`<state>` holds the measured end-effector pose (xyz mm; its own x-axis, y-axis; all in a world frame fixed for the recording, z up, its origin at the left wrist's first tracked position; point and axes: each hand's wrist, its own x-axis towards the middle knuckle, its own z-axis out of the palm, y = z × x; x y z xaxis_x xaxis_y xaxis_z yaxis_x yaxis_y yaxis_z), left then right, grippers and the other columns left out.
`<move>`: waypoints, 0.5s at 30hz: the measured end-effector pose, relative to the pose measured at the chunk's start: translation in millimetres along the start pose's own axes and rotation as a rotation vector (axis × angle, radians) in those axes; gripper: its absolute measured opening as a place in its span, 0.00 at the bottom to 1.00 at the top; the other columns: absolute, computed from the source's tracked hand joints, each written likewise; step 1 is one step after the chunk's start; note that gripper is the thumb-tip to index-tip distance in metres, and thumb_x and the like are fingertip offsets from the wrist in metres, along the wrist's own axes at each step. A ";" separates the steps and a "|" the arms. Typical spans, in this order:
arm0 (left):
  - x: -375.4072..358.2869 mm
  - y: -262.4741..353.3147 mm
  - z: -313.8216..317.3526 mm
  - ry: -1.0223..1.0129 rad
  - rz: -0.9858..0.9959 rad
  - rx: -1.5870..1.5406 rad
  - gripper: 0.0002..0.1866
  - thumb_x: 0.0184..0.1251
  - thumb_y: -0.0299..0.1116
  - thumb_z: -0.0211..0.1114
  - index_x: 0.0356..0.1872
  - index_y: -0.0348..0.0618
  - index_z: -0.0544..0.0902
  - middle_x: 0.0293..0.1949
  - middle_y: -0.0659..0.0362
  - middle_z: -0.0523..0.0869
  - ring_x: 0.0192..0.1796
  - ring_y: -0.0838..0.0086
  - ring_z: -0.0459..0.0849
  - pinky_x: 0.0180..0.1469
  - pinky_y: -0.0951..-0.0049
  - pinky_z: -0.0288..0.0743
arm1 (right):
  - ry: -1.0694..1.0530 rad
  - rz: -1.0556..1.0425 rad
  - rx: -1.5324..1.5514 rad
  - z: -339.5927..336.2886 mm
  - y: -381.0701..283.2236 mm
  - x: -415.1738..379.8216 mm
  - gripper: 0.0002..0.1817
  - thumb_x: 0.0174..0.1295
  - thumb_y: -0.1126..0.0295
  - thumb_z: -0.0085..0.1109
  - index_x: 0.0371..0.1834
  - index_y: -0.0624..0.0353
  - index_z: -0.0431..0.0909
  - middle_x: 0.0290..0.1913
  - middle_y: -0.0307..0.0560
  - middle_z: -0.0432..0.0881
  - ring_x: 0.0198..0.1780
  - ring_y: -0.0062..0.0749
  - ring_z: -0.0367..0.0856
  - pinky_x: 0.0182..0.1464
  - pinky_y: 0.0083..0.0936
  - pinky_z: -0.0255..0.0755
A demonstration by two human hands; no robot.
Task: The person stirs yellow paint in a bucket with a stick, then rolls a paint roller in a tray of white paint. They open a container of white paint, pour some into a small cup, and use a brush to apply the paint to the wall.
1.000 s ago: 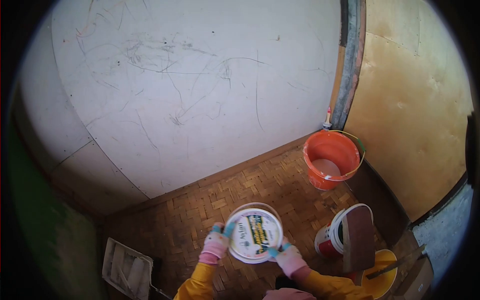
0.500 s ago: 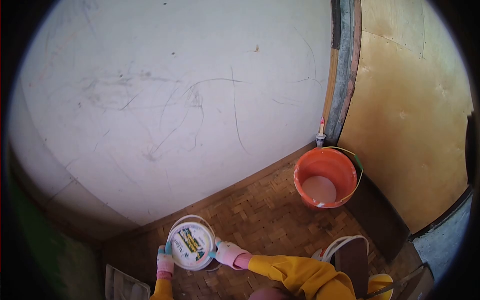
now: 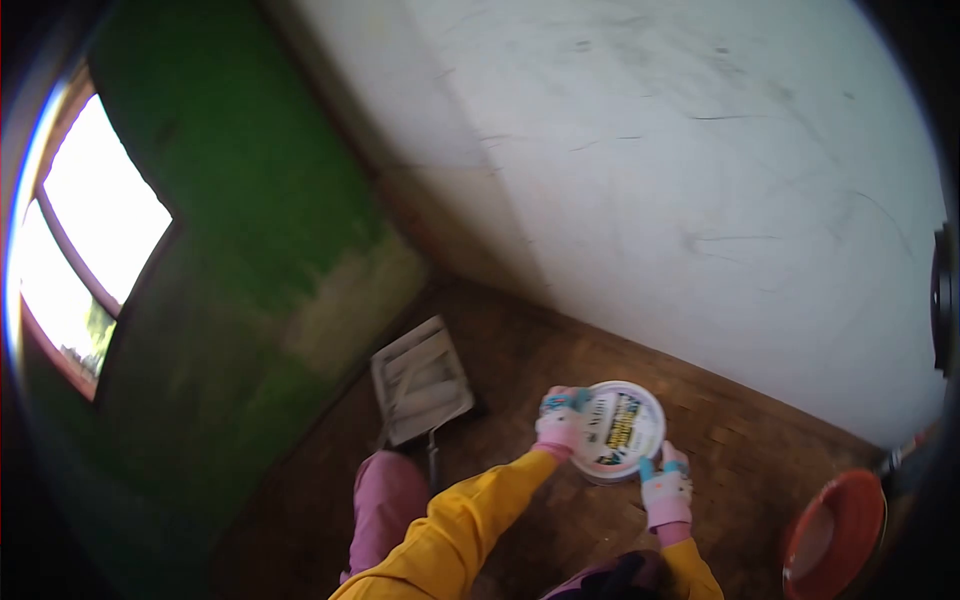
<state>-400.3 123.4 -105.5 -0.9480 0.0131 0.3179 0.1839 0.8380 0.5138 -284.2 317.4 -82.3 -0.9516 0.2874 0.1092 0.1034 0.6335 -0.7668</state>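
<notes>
A white lidded paint bucket (image 3: pixel 628 425) with a printed label on its lid stands on the floor in front of me. My left hand (image 3: pixel 562 418), in a pink-and-white glove with blue fingertips, grips the left edge of the lid. At the near right edge, my right hand (image 3: pixel 668 485), gloved the same way, has its fingers pressed against the rim. The lid sits on the bucket. The bucket's lower side is mostly hidden beneath it.
A paint tray (image 3: pixel 455 408) with what looks like a roller lies left of the bucket, by the green wall (image 3: pixel 250 190). An orange bucket (image 3: pixel 838 530) stands at the right, with a paintbrush (image 3: pixel 903 452) beside it against the white wall (image 3: pixel 640 210).
My view has swung left, bringing the window, green wall and whole tray into sight. Both hands stay on the paint bucket, which now appears farther right in view.
</notes>
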 end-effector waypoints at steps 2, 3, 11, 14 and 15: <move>0.2 1.7 -7.0 -0.015 -0.077 -0.070 0.12 0.51 0.31 0.55 0.39 0.50 0.79 0.40 0.53 0.76 0.44 0.59 0.75 0.46 0.66 0.69 | 0.013 0.091 -0.068 15.3 -5.4 15.3 0.19 0.55 0.61 0.59 0.46 0.58 0.73 0.44 0.53 0.74 0.46 0.47 0.74 0.46 0.37 0.69; -0.1 15.5 -8.7 0.005 -0.096 -0.049 0.12 0.51 0.31 0.55 0.39 0.50 0.79 0.40 0.53 0.76 0.44 0.59 0.75 0.46 0.66 0.69 | 0.017 0.139 -0.037 6.7 -6.3 20.7 0.20 0.56 0.62 0.59 0.49 0.60 0.73 0.46 0.54 0.74 0.48 0.47 0.74 0.48 0.36 0.69; -4.8 8.3 2.4 0.063 -0.211 -0.278 0.12 0.56 0.34 0.53 0.40 0.52 0.79 0.42 0.54 0.76 0.47 0.58 0.75 0.46 0.65 0.71 | 0.068 0.226 -0.158 25.4 -29.9 49.8 0.12 0.57 0.67 0.54 0.43 0.58 0.77 0.46 0.51 0.74 0.49 0.46 0.73 0.50 0.33 0.68; -4.1 12.6 0.9 0.037 -0.253 -0.261 0.11 0.58 0.37 0.52 0.40 0.52 0.79 0.43 0.55 0.76 0.46 0.58 0.76 0.45 0.64 0.71 | 0.200 0.192 -0.148 36.0 -29.4 47.1 0.13 0.58 0.62 0.56 0.40 0.58 0.76 0.42 0.50 0.74 0.47 0.44 0.71 0.48 0.36 0.66; -5.6 12.2 0.6 0.059 -0.209 -0.243 0.12 0.60 0.40 0.51 0.40 0.53 0.79 0.43 0.55 0.76 0.47 0.58 0.76 0.44 0.63 0.71 | 0.200 0.213 -0.189 32.8 -35.1 47.1 0.13 0.58 0.61 0.56 0.40 0.58 0.76 0.43 0.49 0.74 0.47 0.43 0.71 0.49 0.35 0.66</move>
<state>-392.8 133.9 -101.5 -0.9565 -0.1830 0.2272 0.0501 0.6642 0.7459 -342.1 285.1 -71.0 -0.8291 0.5509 0.0959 0.3629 0.6605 -0.6573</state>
